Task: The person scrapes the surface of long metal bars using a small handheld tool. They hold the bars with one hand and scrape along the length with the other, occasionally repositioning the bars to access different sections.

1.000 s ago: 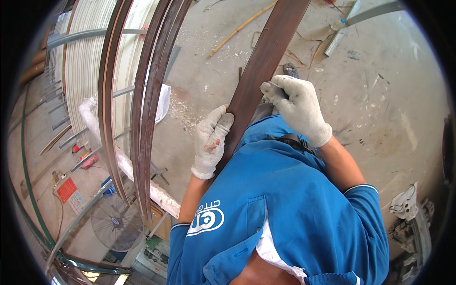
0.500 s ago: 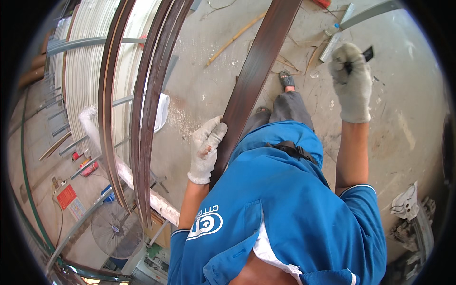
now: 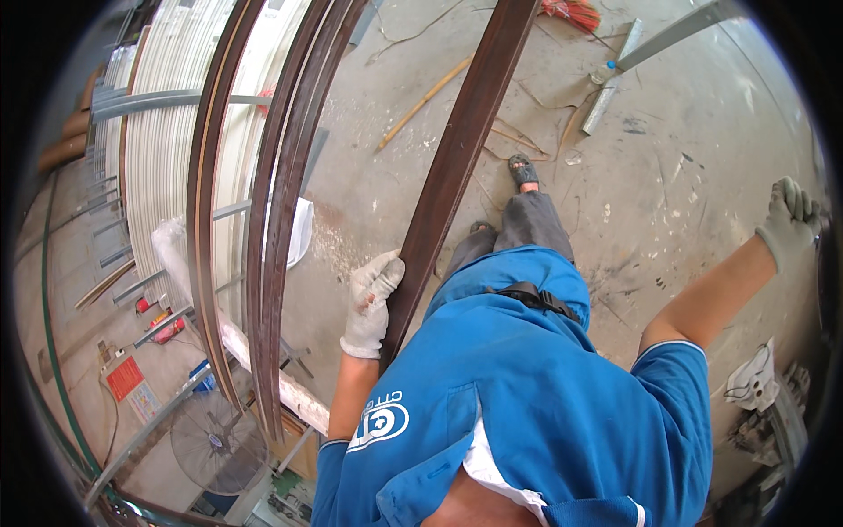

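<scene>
A long dark brown strip [image 3: 461,132], wood-like in colour, runs from beside my body up past the top of the view. My left hand [image 3: 369,303], in a pale work glove, is closed around its near end with the thumb lying over the edge. Far out to the right, my gloved right hand [image 3: 790,224] is raised away from the strip. Its fingers are curled, and the dark rim of the picture hides whatever they hold.
More long brown strips [image 3: 270,220] lie across a metal rack [image 3: 145,105] on the left, near stacked white panels [image 3: 162,158]. A bamboo stick [image 3: 426,101], a plastic bottle [image 3: 603,72], metal profiles [image 3: 612,83] and a red broom head [image 3: 572,12] lie ahead. A fan [image 3: 219,433] stands lower left.
My right hand has swung outward to the right, away from the strip; the small black thing seen in it before no longer shows. The strip has tilted and shifted slightly in my left hand.
</scene>
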The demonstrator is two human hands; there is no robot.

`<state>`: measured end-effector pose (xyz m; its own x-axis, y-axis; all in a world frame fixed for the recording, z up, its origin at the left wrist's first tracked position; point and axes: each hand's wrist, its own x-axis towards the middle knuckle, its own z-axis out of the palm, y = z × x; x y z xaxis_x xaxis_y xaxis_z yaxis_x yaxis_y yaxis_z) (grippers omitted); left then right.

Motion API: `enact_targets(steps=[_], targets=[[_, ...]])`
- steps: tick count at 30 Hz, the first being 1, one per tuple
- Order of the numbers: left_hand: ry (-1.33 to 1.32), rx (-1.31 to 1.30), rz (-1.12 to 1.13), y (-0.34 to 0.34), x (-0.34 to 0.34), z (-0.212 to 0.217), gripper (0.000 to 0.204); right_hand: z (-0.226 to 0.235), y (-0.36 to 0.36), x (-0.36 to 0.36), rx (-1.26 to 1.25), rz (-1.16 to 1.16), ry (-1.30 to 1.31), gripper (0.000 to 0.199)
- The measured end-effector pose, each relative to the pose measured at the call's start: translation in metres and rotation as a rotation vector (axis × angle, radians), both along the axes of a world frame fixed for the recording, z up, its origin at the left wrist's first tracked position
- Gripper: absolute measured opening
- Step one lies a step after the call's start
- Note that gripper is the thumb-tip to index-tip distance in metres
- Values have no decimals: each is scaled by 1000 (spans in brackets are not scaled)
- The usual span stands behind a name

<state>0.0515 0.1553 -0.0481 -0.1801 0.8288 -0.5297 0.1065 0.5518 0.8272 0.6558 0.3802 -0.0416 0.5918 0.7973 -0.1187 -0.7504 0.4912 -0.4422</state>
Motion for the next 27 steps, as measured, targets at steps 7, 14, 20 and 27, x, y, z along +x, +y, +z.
enact_targets(steps=[7, 14, 20, 27], targets=[[-90, -166, 41, 6, -1, 14, 48, -43, -26, -226, -329, 524, -1064, 19], [-48, -66, 51, 1, 0, 5, 47, -27, -59, -367, -210, 1144, -1075, 10], [-66, -83, 33, 3, 0, 11, 46, -39, -56, -372, -217, 1272, -786, 19], [-65, -86, 49, 3, -1, 10, 46, -42, -58, -369, -147, 1132, -712, 23]])
